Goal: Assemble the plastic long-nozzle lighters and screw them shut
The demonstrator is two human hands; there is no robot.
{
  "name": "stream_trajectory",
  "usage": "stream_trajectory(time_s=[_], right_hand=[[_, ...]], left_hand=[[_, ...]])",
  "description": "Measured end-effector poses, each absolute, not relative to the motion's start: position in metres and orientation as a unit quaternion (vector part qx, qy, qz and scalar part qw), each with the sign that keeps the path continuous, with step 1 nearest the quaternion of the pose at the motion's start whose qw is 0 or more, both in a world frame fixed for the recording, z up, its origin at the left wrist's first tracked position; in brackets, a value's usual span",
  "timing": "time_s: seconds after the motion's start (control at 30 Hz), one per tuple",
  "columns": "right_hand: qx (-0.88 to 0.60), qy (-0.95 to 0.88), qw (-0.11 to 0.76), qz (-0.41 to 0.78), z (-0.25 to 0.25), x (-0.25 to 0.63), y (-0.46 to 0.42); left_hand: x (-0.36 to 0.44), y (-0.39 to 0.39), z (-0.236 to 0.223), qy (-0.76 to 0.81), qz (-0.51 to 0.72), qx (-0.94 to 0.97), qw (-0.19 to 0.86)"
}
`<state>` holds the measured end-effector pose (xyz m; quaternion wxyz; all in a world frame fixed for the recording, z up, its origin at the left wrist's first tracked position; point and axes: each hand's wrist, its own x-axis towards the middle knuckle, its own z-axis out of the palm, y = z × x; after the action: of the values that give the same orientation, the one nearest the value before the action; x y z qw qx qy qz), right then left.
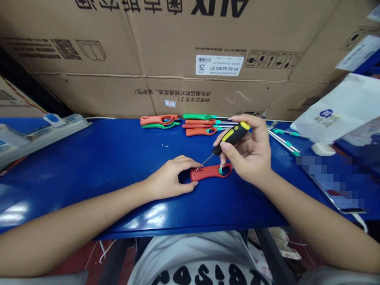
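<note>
My right hand (pixel 252 150) is closed around a black-and-yellow screwdriver (pixel 234 137), its thin shaft slanting down to the left. The tip meets the left end of a red lighter handle (pixel 208 172), near a dark slot. This handle lies flat on the blue table, with a finger ring and a bit of green trigger at its right end. With thumb and fingers on either side, my left hand (pixel 170 176) pinches the handle's left end. Fingertips of my right hand hang just over the ring; whether they touch it I cannot tell.
Behind lie several long-tubed lighters (pixel 202 122) and a pair of orange and green handles (pixel 160 120). Metal tubes (pixel 283 141), a white bag (pixel 338 107) and a phone (pixel 335 190) are at right. A power strip (pixel 62 136) lies left. A cardboard wall (pixel 166 47) stands behind.
</note>
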<state>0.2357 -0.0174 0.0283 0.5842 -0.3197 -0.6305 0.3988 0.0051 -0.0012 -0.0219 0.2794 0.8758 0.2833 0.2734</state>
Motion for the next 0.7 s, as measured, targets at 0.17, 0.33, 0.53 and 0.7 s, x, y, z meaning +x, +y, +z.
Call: stream_trajectory(time_s=[0.17,0.33,0.53,0.7], right_hand=[[-0.250,-0.713,0.573,0.317,0.018,0.234,-0.017],[-0.192,-0.773,0.547,0.260,0.011,0.234,-0.015],[-0.196,-0.785,0.538,0.237,0.011,0.236,-0.016],[-0.198,-0.788,0.535,0.231,0.010,0.237,-0.016]], left_hand=[[0.005,-0.002,-0.024,0.271,0.267,0.881,0.280],[0.005,-0.001,-0.022,0.250,0.267,0.891,0.268],[0.005,-0.001,-0.021,0.247,0.264,0.895,0.261],[0.005,-0.001,-0.021,0.243,0.265,0.897,0.259]])
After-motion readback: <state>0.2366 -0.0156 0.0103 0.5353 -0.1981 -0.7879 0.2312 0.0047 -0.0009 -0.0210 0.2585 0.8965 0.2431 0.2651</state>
